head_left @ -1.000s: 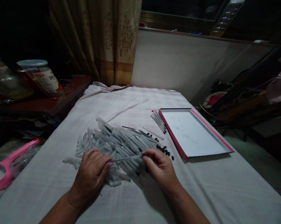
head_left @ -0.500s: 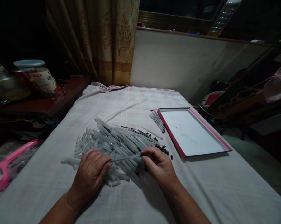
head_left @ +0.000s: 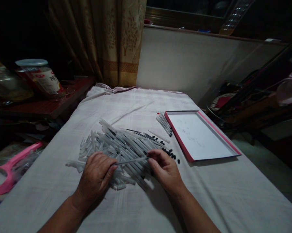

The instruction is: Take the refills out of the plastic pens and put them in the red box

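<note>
A heap of clear plastic pen barrels lies on the white cloth in front of me. My left hand and my right hand each pinch one end of a single pen barrel, held level just above the heap. Small black caps lie scattered by my right hand. A few finished pens rest beside a red-rimmed shallow tray with a white bottom.
A dark wooden shelf on the left bears a labelled jar and another jar. A pink plastic object lies low at the left. A curtain hangs behind. Clutter stands at the right.
Both hands with the barrel sit slightly higher in the picture, as does the rest of the scene. The grip is the same.
</note>
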`<state>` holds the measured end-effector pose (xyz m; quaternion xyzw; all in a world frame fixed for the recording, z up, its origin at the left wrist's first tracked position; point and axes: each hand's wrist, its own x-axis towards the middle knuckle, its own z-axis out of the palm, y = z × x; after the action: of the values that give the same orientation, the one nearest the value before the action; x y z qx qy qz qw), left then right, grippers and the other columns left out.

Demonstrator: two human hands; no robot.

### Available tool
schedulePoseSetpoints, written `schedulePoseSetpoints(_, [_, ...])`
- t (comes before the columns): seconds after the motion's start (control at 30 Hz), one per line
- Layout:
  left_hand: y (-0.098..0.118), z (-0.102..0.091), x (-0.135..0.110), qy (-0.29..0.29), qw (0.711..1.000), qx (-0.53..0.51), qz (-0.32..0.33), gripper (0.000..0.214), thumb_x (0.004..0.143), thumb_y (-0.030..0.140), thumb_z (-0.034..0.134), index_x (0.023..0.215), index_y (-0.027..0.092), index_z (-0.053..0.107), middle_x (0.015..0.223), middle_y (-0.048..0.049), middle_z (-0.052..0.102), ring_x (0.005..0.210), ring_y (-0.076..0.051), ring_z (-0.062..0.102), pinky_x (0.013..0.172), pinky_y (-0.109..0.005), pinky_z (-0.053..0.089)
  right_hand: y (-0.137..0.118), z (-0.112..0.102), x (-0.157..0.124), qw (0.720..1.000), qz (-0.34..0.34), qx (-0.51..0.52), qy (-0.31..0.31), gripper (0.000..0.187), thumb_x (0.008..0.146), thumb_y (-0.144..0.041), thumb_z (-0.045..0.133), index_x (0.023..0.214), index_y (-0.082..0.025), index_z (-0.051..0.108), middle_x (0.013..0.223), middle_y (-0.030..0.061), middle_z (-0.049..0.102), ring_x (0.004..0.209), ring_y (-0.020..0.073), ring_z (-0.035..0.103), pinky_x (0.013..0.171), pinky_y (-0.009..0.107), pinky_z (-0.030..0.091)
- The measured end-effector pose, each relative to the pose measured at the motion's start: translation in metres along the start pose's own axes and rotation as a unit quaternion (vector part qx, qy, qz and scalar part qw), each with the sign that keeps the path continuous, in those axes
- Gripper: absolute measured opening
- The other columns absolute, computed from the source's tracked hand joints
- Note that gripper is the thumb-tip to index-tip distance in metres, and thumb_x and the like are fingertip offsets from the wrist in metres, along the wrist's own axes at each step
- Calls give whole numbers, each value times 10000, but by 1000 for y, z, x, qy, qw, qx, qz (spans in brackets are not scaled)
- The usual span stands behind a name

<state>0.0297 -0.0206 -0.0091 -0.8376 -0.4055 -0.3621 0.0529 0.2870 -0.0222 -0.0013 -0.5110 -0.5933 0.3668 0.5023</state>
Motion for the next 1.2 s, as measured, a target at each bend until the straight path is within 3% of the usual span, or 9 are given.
schedulePoseSetpoints(0.1, [0, 0, 0, 1, 1000, 0, -1, 151, 1002, 273, 484, 976, 210, 618, 819, -15, 699, 779, -189, 653, 969, -396, 426, 2, 0, 0, 1000, -18, -18, 8, 117, 835, -278, 627, 844, -211, 723, 707, 14, 676, 612, 146, 599, 583, 257, 473])
schedulePoseSetpoints(0.27, [-1, 1, -1, -1, 1000, -1, -11, 161, 999, 285, 486, 972, 220, 631, 817, -11, 706, 781, -187, 660, 974, -395, 434, 3, 1, 0, 1000, -13, -3, -2, 160, 832, -285, 632, 945, -214, 720, 773, 22, 688, 626, 150, 599, 582, 263, 473])
schedulePoseSetpoints(0.4, [-1, 1, -1, -2, 1000, 0, -8, 166, 1000, 284, 483, 963, 216, 630, 805, -13, 700, 778, -188, 655, 974, -395, 435, 3, 1, 2, 1000, -10, -26, 5, 133, 838, -296, 627, 845, -205, 724, 682, 12, 661, 591, 145, 574, 569, 264, 452])
schedulePoseSetpoints(0.5, [0, 1, 0, 5, 1000, 5, -3, 160, 1000, 274, 481, 963, 211, 624, 800, -14, 694, 775, -189, 652, 966, -392, 436, 4, 1, 2, 1000, -25, -8, -2, 124, 812, -253, 626, 866, -206, 727, 768, 28, 694, 644, 151, 607, 603, 266, 476])
schedulePoseSetpoints(0.67, [-1, 1, 1, 4, 1000, 7, 7, 143, 998, 269, 488, 977, 207, 615, 814, -18, 696, 775, -190, 650, 959, -394, 434, 3, 2, 2, 1000, 16, -15, -5, 171, 817, -319, 661, 901, -198, 749, 714, 22, 703, 594, 149, 600, 572, 264, 482])
schedulePoseSetpoints(0.8, [-4, 0, 0, 4, 1000, 6, 2, 143, 994, 249, 477, 957, 211, 610, 795, -11, 691, 753, -188, 651, 956, -396, 439, 2, -4, 5, 999, -25, -13, 20, 115, 798, -280, 652, 813, -212, 743, 733, 32, 716, 671, 172, 650, 618, 274, 509])
schedulePoseSetpoints(0.9, [-7, -1, -1, 14, 1000, 14, 1, 150, 996, 232, 460, 946, 214, 600, 784, -13, 683, 752, -192, 648, 950, -404, 441, 12, -19, 13, 996, -44, -16, 79, 113, 797, -284, 651, 834, -217, 734, 853, 55, 745, 808, 202, 687, 725, 304, 535])
schedulePoseSetpoints(1.03, [-7, -1, 0, 28, 999, 20, 2, 129, 995, 246, 477, 1005, 215, 601, 815, -21, 693, 775, -200, 646, 947, -402, 450, 32, -43, 38, 981, 20, -126, 144, 240, 835, -394, 635, 936, -200, 734, 800, 50, 747, 704, 199, 675, 683, 308, 524])
schedulePoseSetpoints(1.2, [-8, 1, 1, 34, 999, 41, 1, 136, 998, 273, 490, 1041, 203, 599, 865, -38, 715, 821, -213, 655, 924, -390, 462, 40, -52, 72, 916, 33, -395, 58, 180, 855, -298, 611, 844, -232, 779, 890, 52, 760, 783, 205, 687, 722, 298, 495])
